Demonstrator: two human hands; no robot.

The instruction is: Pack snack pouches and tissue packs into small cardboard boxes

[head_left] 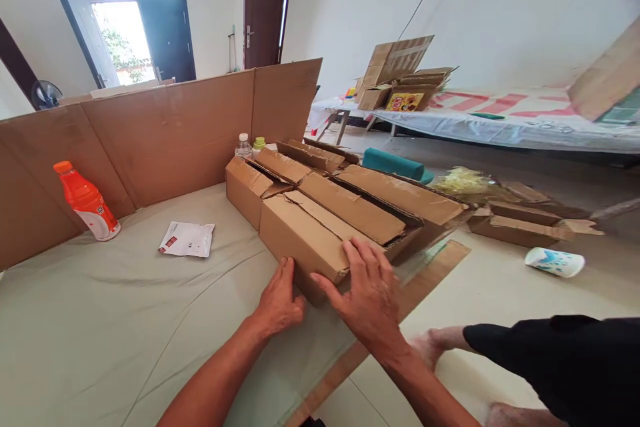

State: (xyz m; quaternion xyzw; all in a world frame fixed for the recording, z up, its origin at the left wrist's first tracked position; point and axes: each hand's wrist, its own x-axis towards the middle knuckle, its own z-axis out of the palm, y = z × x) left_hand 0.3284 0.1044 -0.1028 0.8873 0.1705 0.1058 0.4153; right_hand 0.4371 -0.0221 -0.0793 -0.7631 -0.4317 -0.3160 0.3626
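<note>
In the centre of the frame, the nearest cardboard box (304,233) lies near the edge of the cloth-covered tabletop (150,320), set close beside the neighbouring cardboard box (354,205), which probably limits sideways slipping. The left hand (281,300) lays its extended fingers against the box's side without closing round it, while the right hand (371,283) spreads loose, unclenched fingers over the top near the lower-right corner, seemingly steadying it from two faces. Across the upper left, a folded cardboard panel (175,133) stands upright, likely as a screen, behind the orange bottle (89,203).
</note>
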